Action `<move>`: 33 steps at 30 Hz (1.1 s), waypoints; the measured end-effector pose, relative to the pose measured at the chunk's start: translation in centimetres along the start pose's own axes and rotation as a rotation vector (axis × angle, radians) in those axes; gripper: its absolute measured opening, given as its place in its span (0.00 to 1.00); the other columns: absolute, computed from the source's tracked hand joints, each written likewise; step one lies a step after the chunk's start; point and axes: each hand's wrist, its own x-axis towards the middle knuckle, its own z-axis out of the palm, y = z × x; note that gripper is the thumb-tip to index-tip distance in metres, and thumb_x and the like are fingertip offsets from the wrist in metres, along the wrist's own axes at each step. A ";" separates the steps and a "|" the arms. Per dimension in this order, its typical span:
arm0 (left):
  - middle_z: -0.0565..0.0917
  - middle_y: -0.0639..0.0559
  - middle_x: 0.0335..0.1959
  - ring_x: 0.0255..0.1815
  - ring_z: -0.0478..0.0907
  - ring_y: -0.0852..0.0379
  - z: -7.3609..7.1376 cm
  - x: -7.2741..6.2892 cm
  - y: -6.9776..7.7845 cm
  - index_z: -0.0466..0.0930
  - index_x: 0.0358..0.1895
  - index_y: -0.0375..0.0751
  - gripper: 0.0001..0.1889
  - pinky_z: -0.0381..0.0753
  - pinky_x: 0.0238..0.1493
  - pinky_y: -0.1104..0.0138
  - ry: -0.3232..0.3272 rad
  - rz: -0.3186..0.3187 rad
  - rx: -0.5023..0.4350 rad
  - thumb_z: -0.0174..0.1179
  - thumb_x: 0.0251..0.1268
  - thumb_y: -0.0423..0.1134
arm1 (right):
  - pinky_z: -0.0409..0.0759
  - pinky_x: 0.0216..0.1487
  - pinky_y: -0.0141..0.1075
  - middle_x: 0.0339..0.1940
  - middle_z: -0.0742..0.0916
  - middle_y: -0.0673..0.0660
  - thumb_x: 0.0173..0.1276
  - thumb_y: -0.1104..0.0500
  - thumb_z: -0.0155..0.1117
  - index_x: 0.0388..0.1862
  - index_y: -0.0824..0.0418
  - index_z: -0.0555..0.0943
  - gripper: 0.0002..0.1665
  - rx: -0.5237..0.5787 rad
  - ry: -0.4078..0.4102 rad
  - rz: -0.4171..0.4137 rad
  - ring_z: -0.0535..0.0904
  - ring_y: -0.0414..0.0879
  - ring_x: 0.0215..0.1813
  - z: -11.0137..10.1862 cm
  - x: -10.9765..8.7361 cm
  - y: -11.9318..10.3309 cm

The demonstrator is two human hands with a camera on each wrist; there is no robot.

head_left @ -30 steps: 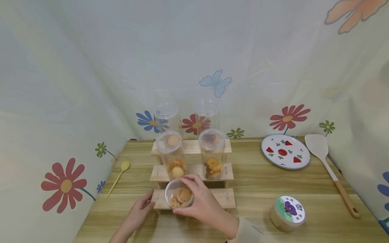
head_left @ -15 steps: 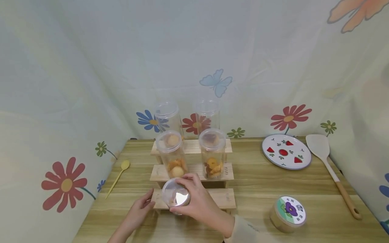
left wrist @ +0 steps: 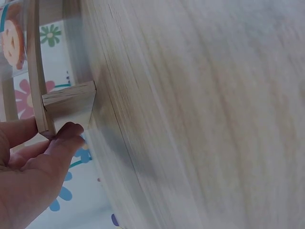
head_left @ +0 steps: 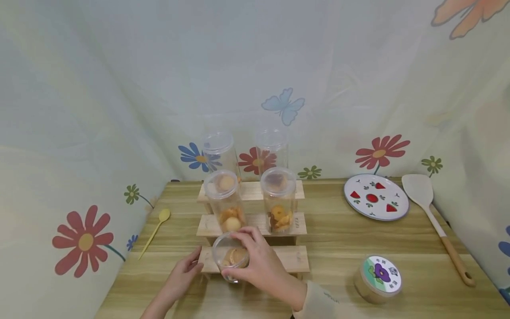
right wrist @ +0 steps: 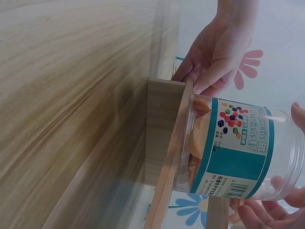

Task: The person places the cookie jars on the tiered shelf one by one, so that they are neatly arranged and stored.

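A clear lidded jar of cookies point(head_left: 223, 259) stands at the left of the front step of a tiered wooden stand point(head_left: 291, 259). My right hand point(head_left: 264, 266) grips the jar near its top, fingers on the far side and thumb on the near side. The right wrist view shows the jar's teal-and-white label point(right wrist: 240, 148) and its base against the step. My left hand point(head_left: 181, 279) holds the left end of that step; in the left wrist view the thumb and fingers point(left wrist: 62, 148) pinch the board's end from above and below.
Two filled jars point(head_left: 225, 212) stand on the middle step, and two more clear jars point(head_left: 272, 146) behind them. A yellow spoon point(head_left: 155, 230) lies left. At right are a round tub point(head_left: 376, 281), a patterned plate point(head_left: 360, 206) and a spatula point(head_left: 434, 221).
The jar has shifted slightly left along the front step with my right hand on it. Glare on its lid came and went. My left hand keeps its hold on the step's end.
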 end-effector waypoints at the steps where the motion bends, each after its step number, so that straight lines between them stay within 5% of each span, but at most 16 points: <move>1: 0.66 0.25 0.64 0.60 0.71 0.36 0.0 0.0 0.0 0.57 0.68 0.19 0.26 0.75 0.58 0.60 -0.001 -0.001 -0.001 0.53 0.70 0.26 | 0.77 0.56 0.42 0.62 0.68 0.46 0.49 0.26 0.64 0.66 0.48 0.69 0.49 -0.001 0.001 -0.002 0.69 0.42 0.61 0.0 0.0 0.0; 15: 0.65 0.24 0.64 0.61 0.70 0.36 -0.1 0.1 0.1 0.57 0.68 0.19 0.26 0.75 0.58 0.61 -0.015 -0.022 -0.009 0.52 0.70 0.26 | 0.76 0.57 0.49 0.67 0.66 0.51 0.47 0.31 0.73 0.68 0.46 0.65 0.52 0.018 0.014 0.006 0.64 0.46 0.65 -1.1 -0.6 -0.2; 33: 0.64 0.24 0.65 0.61 0.70 0.35 -0.1 0.0 0.4 0.56 0.68 0.18 0.26 0.75 0.58 0.60 -0.022 -0.019 0.000 0.51 0.71 0.26 | 0.72 0.61 0.46 0.62 0.73 0.42 0.59 0.50 0.73 0.61 0.45 0.72 0.32 0.019 0.123 -0.027 0.66 0.39 0.64 -6.9 -4.1 -0.7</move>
